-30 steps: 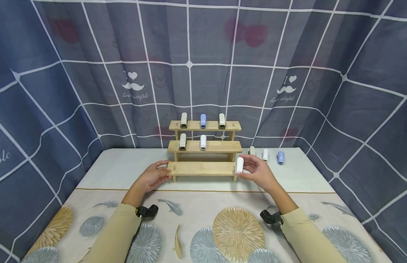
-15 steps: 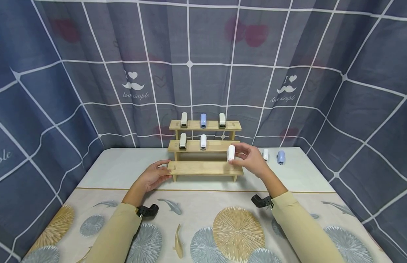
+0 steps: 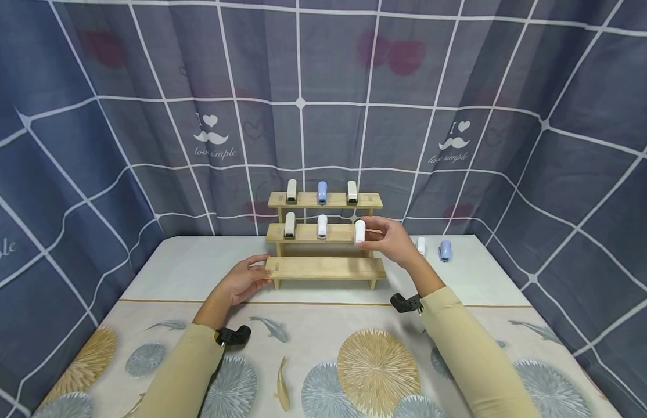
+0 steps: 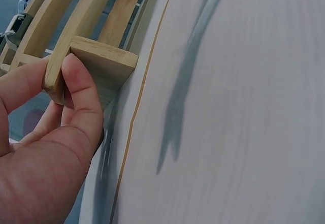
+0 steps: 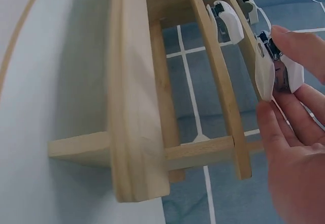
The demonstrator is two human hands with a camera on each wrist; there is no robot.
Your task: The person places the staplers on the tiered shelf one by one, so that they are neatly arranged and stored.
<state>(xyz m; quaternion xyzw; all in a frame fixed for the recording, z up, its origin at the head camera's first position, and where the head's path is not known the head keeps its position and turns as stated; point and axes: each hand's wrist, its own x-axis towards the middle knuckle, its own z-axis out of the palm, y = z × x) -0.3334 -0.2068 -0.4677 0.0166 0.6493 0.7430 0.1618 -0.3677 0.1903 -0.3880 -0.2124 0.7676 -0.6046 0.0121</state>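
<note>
The right hand point(image 3: 388, 239) has its grip around a white stapler point(image 3: 359, 231), finger and thumb at its two ends. The stapler pokes out left, past the palm, by the right end of the middle shelf point(image 3: 341, 232); I can't tell if they touch. The left hand point(image 3: 243, 283) pinches the left end of the bottom shelf point(image 3: 323, 268), maybe so it won't wobble. A blue stapler point(image 3: 445, 251) sits near the bench's point(image 3: 470, 261) back right corner.

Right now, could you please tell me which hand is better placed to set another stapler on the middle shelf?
Probably the right: the right hand holds a white stapler near the right end of the middle shelf, while the left hand pinches the left end of the bottom shelf.
</note>
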